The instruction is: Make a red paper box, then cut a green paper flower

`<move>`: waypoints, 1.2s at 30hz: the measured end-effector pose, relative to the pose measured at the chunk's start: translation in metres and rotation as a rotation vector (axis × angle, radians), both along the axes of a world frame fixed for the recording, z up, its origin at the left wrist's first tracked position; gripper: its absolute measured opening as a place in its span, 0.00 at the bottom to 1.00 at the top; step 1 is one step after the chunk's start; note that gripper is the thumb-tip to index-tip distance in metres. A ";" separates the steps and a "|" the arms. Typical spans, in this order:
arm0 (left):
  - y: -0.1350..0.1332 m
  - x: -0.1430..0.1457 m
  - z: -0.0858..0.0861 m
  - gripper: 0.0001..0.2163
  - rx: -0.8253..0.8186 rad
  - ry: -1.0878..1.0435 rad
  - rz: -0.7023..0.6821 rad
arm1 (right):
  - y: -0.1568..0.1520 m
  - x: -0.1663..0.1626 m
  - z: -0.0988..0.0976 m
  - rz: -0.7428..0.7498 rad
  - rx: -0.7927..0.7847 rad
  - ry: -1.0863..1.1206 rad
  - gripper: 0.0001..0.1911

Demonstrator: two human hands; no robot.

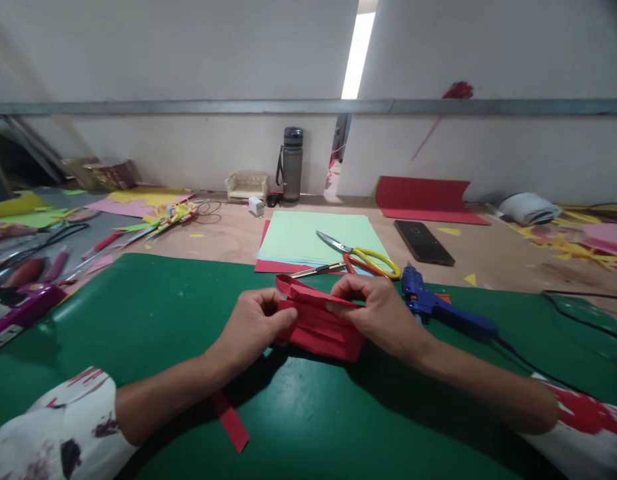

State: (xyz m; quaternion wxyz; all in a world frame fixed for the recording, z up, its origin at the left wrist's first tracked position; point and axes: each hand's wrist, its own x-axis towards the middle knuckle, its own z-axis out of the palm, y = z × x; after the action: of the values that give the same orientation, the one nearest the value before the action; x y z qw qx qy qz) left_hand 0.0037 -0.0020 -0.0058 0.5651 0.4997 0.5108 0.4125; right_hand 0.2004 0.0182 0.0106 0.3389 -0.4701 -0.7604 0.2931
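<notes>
a green mat covers the near part of the bench. red paper, folded in layers, is over the mat's middle; contact beneath cannot be told. left hand pinches its left edge, right hand its upper right; the hands are apart. glue gun lies just beside the right hand. paper judged light, fairly stiff, easily creased; best held lightly by its edges.
</notes>
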 end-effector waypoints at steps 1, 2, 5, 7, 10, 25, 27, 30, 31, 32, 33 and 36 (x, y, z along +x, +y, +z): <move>0.000 0.000 0.000 0.10 -0.007 -0.020 0.007 | -0.001 0.001 0.000 0.023 0.108 -0.040 0.05; 0.001 0.000 -0.001 0.10 -0.014 -0.045 0.021 | -0.001 0.002 -0.001 0.046 0.221 -0.077 0.04; 0.002 0.000 -0.004 0.11 -0.037 -0.170 0.069 | -0.002 0.005 -0.003 0.109 0.485 -0.156 0.04; 0.003 0.000 -0.007 0.12 -0.063 -0.295 0.067 | -0.003 0.006 -0.005 0.128 0.561 -0.174 0.04; 0.003 0.002 -0.010 0.14 -0.099 -0.420 0.015 | -0.002 0.006 -0.008 0.117 0.590 -0.176 0.03; 0.007 0.012 -0.001 0.07 -0.144 -0.560 0.088 | -0.001 0.016 -0.011 0.308 1.212 -0.511 0.16; 0.007 0.011 0.001 0.06 -0.139 -0.578 0.067 | -0.003 0.017 -0.012 0.316 1.236 -0.527 0.16; 0.004 0.008 0.006 0.06 -0.125 -0.569 0.017 | -0.006 0.018 -0.010 0.341 1.268 -0.579 0.17; 0.003 0.007 0.007 0.05 -0.115 -0.569 0.002 | -0.008 0.017 -0.009 0.343 1.269 -0.600 0.17; 0.002 0.006 0.009 0.05 -0.102 -0.572 -0.012 | -0.009 0.017 -0.008 0.336 1.265 -0.617 0.17; 0.001 0.005 0.009 0.04 -0.087 -0.579 -0.027 | -0.009 0.017 -0.007 0.329 1.258 -0.633 0.17; -0.002 0.005 0.009 0.06 -0.055 -0.595 -0.040 | -0.011 0.015 -0.008 0.309 1.247 -0.651 0.17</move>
State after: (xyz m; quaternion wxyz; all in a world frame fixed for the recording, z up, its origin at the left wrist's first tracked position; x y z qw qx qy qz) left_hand 0.0086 -0.0037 0.0028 0.7114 0.3513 0.3236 0.5155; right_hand 0.2157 0.0068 0.0030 0.2550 -0.1398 -0.9065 -0.3060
